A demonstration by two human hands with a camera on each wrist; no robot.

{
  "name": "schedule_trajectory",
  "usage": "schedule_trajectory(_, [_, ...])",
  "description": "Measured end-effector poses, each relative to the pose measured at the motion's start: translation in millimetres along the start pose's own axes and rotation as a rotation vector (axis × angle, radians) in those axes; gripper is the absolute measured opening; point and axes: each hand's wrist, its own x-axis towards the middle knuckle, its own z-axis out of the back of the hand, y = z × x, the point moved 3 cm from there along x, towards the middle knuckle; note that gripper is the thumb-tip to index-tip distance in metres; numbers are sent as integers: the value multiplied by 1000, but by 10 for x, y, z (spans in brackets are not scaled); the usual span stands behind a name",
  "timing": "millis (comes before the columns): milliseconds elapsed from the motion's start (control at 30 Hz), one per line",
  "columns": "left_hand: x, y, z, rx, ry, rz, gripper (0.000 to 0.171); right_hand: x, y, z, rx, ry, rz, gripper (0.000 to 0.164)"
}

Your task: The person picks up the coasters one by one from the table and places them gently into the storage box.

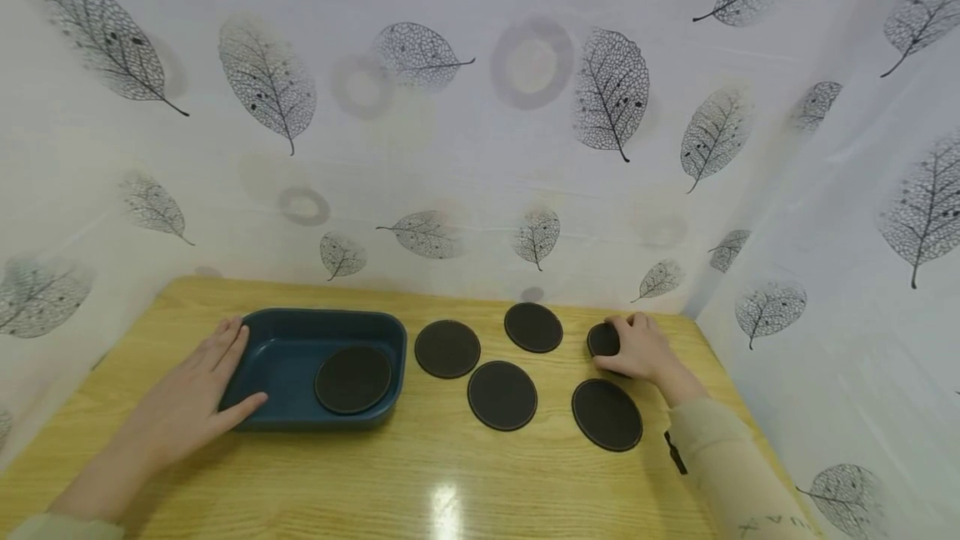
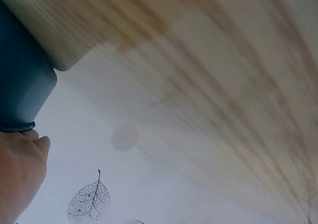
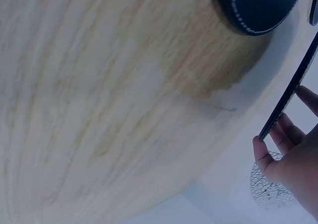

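At the right of the table my right hand (image 1: 637,348) pinches a round black coaster (image 1: 603,340) by its edges. In the right wrist view this coaster (image 3: 290,90) appears nearly edge-on, thumb and fingers at its rim. My left hand (image 1: 198,386) rests along the left side of a dark blue rectangular tray (image 1: 330,315), fingers extended and thumb spread over its near corner. The left wrist view has the tray's wall (image 2: 30,85) with the left hand (image 2: 22,169) against its rim. One black coaster (image 1: 353,379) lies inside the tray, toward its right end.
Between tray and right hand, several more coasters lie flat: one beside the tray (image 1: 447,349), one at the back (image 1: 533,327), one in the middle (image 1: 502,395), and one nearest the right forearm (image 1: 607,414). A leaf-patterned curtain (image 1: 465,148) borders the wooden table (image 1: 360,482) behind and at right.
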Motion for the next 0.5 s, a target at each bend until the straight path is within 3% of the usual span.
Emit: schedule_trajectory(500, [0,9,-16,5,5,8,105,111,442,66,-67,-65,138,83])
